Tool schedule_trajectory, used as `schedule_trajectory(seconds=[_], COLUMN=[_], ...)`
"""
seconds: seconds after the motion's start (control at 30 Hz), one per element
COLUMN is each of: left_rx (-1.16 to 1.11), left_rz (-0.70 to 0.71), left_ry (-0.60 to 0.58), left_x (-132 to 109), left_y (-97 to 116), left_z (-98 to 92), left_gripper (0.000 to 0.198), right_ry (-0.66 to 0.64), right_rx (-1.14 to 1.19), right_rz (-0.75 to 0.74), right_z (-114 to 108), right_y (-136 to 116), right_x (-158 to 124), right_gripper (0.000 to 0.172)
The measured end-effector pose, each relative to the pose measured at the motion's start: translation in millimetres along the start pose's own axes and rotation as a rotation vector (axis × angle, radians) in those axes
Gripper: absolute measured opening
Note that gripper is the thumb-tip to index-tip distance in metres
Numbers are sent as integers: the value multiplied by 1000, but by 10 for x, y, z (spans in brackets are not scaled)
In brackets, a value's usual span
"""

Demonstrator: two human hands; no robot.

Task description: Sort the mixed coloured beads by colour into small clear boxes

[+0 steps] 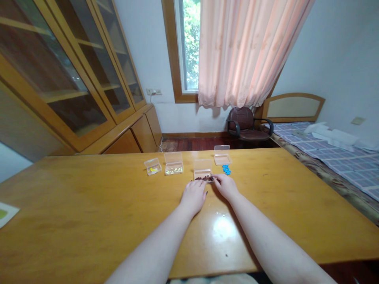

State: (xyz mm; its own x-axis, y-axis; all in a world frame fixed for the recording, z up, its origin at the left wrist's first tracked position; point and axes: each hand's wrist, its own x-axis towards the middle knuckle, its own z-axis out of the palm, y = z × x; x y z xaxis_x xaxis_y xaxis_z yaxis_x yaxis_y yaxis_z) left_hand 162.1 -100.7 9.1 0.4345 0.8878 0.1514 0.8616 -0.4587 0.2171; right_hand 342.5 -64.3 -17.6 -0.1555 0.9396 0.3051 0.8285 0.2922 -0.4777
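Note:
A small clear plastic box [203, 165] stands on the table with its lid raised. Small dark brown pieces [204, 178] lie along its front part. My left hand [193, 196] rests at the front edge of this box, fingers stretched forward and thumb apart. At the box's right front corner is my right hand [225, 186], its thumb and forefinger closed together by the dark pieces. Whatever is between those fingertips is too small to make out. Just beyond my right hand, a small heap of blue pieces [226, 170] lies on the tabletop.
Behind the blue heap stands an open clear box [222, 159]. To the left are another open box [174, 169] with pale pieces and a smaller one [153, 170] with yellow pieces. A paper [7, 215] lies at the wooden table's [89, 221] left edge. A chair [242, 122] stands beyond.

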Motion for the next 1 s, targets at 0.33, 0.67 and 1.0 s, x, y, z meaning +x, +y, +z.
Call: schedule_trajectory(seconds=[0.33,0.67,1.0], left_rx=[62,57,36], left_rz=[-40,-127,-177], left_ry=[-60,-22,-19], left_x=[48,154,265], left_y=[-157,-295,-281], left_z=[135,236,351], left_gripper=[55,58,64], right_ry=[349,6,-84], right_rx=[-38,-256,-143], right_rz=[295,143,97], right_z=[64,-112,-306], right_y=[320,723,787], right_x=[82,385,160], right_gripper=[42,49,47])
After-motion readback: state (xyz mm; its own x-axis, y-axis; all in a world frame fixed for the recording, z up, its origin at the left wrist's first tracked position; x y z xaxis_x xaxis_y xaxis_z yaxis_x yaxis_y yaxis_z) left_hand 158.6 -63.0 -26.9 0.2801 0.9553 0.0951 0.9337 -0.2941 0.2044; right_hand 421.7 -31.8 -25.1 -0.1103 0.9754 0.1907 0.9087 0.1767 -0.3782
